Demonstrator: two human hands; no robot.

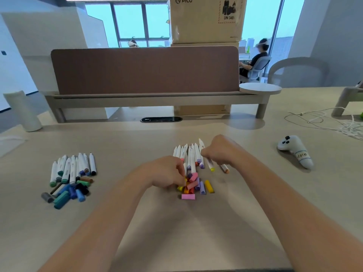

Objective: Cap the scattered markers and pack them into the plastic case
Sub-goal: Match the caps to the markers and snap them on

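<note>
Beige counter [245,203], office behind | our left hand [167,173] fingers pinch into warm-coloured caps [193,185] | right hand [218,150] clamps one marker [210,163] from white row, likely for capping | case unseen.

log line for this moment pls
left hand: picking in warm-colour caps | right hand: grips a marker | case: unseen

Bright, cool daylight from far windows [137,22], slightly blown out. Soft shadows under forearms on near surface [176,232]. Wide-angle bending at edges. Slight blur at fingers [181,167].
</note>
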